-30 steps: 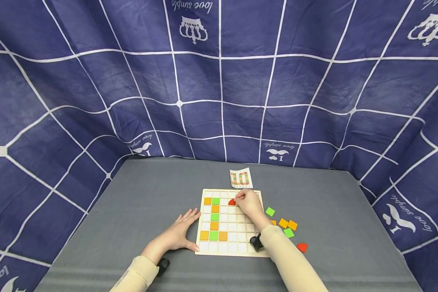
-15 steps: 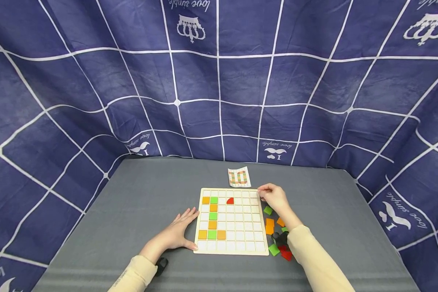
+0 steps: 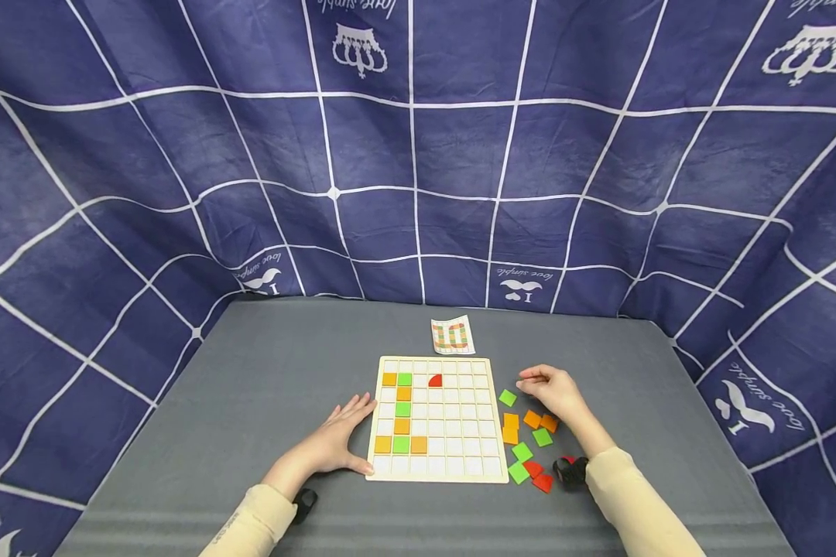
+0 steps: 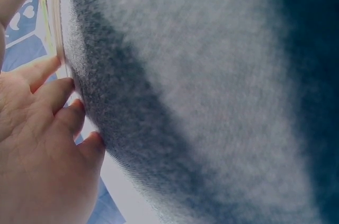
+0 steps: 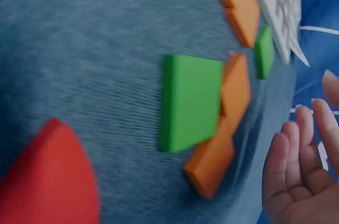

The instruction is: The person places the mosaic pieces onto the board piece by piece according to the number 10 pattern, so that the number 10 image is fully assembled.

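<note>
A cream grid board [image 3: 453, 425] lies on the grey table, with several orange and green square tiles near its left side and one red quarter-circle piece [image 3: 436, 381] in the upper middle. My left hand [image 3: 330, 437] rests along the board's left edge, fingers spread, thumb at the lower corner; its fingertips also meet the edge in the left wrist view. To the board's right, my right hand [image 3: 553, 391] hovers above the table beside a green tile [image 3: 507, 398]. Its fingers [image 5: 307, 150] are loosely extended and hold nothing in the right wrist view.
Loose orange tiles [image 3: 532, 419], green tiles [image 3: 543, 437] and red quarter-circle pieces [image 3: 542, 483] are scattered right of the board. Behind the board lies a small printed pattern card [image 3: 453, 336]. A blue curtain [image 3: 453, 155] hangs around the table.
My right hand has let go of the red quarter-circle piece, leaving it on the board, and moved right past the board's edge to above the loose tiles. The left hand stays at the board's edge.
</note>
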Demonstrator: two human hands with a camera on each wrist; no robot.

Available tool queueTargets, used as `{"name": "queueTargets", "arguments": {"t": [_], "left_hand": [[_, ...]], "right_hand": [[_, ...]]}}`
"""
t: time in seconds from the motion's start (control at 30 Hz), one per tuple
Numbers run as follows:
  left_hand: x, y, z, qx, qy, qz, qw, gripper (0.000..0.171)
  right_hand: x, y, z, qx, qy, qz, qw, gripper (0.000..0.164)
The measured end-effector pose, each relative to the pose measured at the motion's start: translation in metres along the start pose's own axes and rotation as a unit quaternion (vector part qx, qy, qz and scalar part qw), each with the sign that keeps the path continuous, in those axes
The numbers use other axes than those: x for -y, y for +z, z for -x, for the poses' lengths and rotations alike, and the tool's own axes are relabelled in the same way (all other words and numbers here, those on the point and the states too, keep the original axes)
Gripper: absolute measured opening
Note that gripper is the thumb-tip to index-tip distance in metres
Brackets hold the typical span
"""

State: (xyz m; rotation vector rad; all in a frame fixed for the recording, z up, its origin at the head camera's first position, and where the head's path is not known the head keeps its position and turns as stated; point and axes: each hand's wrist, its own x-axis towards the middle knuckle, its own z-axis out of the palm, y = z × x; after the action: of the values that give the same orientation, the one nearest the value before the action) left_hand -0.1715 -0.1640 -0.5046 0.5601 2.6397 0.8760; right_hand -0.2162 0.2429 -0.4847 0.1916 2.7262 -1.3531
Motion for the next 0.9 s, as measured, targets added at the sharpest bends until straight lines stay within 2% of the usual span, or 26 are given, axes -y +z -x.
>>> {"name": "queueTargets", "arguments": {"t": [0.57, 0.9], "left_hand": [[0.0, 0.0, 0.001, -0.002, 0.001, 0.001, 1.0, 0.117], [-0.003, 0.0, 0.002, -0.004, -0.008, 0.002, 1.0, 0.117]], "right_hand": [[-0.005, 0.021, 0.002, 0.031, -0.006, 0.101, 0.994, 0.038], [-0.003, 0.029, 0.003, 0.011, -0.019, 0.144, 0.989, 0.034]]}}
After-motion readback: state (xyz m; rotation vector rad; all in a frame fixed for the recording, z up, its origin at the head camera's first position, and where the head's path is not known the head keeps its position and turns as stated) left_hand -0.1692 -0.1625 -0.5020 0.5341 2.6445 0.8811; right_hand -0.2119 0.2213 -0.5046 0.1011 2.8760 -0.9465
